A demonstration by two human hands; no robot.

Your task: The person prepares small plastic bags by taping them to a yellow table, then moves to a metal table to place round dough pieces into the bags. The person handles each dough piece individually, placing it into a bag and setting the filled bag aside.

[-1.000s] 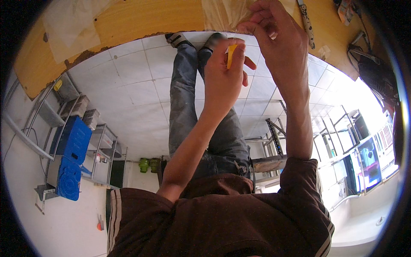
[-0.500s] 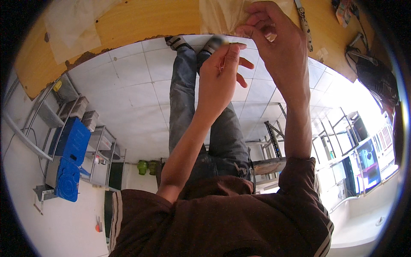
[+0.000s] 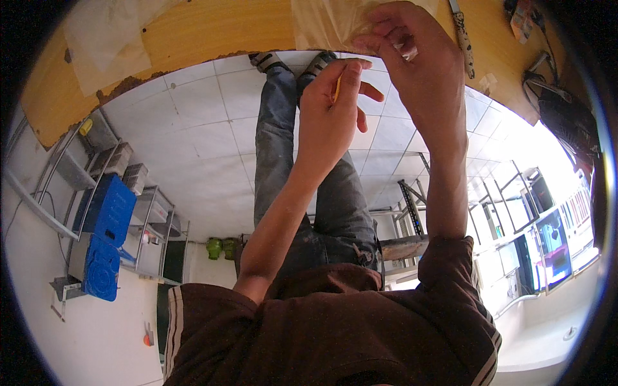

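Two bare hands in the head view, both at the near edge of a yellow-brown wooden worktop (image 3: 212, 29). Left hand (image 3: 328, 109): over the tiled floor (image 3: 196, 132), just off the edge; thumb pressed to index finger, a small yellow piece (image 3: 337, 89) pinched in between, mostly hidden; other fingers (image 3: 371, 92) loosely bent, apart from it. Right hand (image 3: 426, 64): at the edge, thumb and fingers curled, tips close together at a clear plastic sheet (image 3: 322, 22); cannot tell if they grip it. Sheet lies on the worktop, reaching the edge. Knife (image 3: 461, 42) with speckled handle just right of the right hand. Another pale sheet (image 3: 106, 42) flat at far left. Below: jeans (image 3: 277, 161), shoes (image 3: 267, 62); blue box (image 3: 106, 209) off to the left.
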